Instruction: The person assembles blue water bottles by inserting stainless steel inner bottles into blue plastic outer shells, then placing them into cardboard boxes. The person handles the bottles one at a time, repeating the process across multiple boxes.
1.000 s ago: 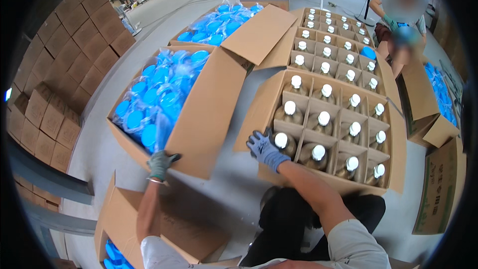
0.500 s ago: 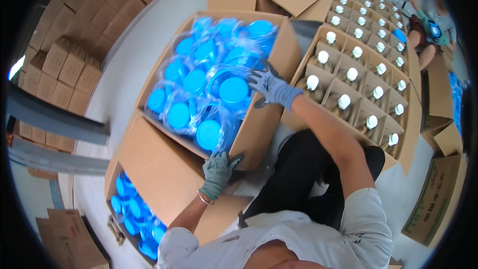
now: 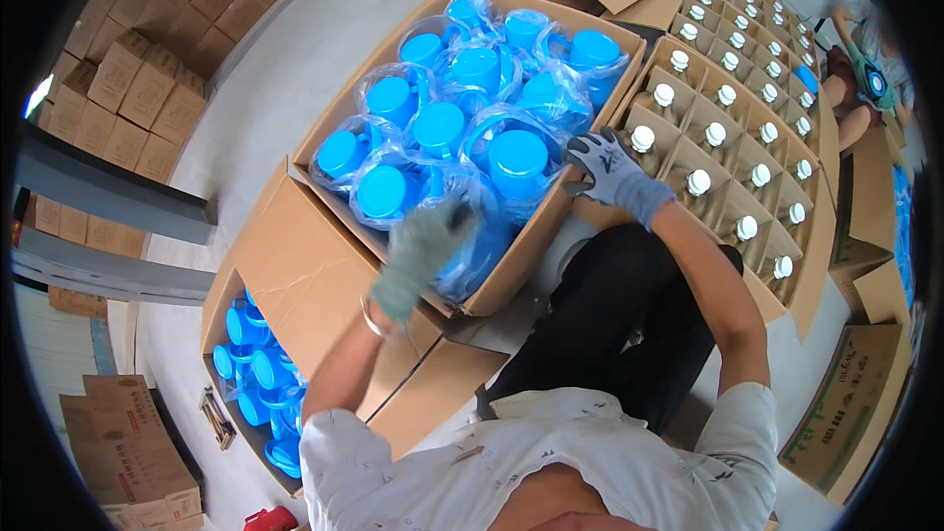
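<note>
A brown cardboard box holds bagged blue plastic jugs; apart, the spread grey-gloved right hand touches it; the green-gloved left hand's grip is blurred, unclear.

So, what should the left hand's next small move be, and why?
Probably closing on the bagged blue jug at the near corner of the box: the left hand is right over it, and the right hand is at the right rim. Blur hides whether the left already grips.
</note>
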### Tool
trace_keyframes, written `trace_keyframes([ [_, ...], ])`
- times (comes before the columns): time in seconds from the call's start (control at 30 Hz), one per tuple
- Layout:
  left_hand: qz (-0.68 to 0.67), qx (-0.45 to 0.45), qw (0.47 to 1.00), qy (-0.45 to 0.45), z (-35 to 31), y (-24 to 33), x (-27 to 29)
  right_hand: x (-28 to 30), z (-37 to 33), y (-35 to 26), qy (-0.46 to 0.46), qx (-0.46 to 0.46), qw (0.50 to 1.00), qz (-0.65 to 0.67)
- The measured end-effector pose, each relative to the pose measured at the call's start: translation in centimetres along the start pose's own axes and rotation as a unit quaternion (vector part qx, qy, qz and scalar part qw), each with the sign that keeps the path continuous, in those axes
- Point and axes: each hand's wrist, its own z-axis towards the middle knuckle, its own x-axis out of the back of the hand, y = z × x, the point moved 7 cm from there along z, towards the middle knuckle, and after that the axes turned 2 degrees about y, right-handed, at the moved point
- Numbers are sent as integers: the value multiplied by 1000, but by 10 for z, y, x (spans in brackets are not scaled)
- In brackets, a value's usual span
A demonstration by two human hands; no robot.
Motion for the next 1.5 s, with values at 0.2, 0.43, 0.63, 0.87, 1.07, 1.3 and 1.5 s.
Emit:
trace_keyframes([
  [0.2, 265, -187, 946, 19, 64, -75, -99, 48, -91, -35, 120, -78, 977, 157],
  [0.43, 109, 1, 986, -129, 42, -61, -92, 58, -201, -35, 135, -173, 964, 148],
  [0.63, 288, -263, 921, -2, 55, -17, -94, 66, -213, -42, 172, -192, 955, 147],
  [0.87, 375, -91, 890, -242, 69, -46, -109, 57, -213, -50, 197, -184, 962, 54],
  [1.07, 337, -180, 921, -79, -49, -23, -61, 59, -222, -44, 201, -202, 958, 11],
  [1.3, 253, -251, 911, 210, -38, 21, 44, 58, -208, -46, 184, -162, 963, 109],
  [1.5, 91, -400, 857, 312, -8, 153, 260, 109, -170, -59, 287, -130, 915, 252],
])
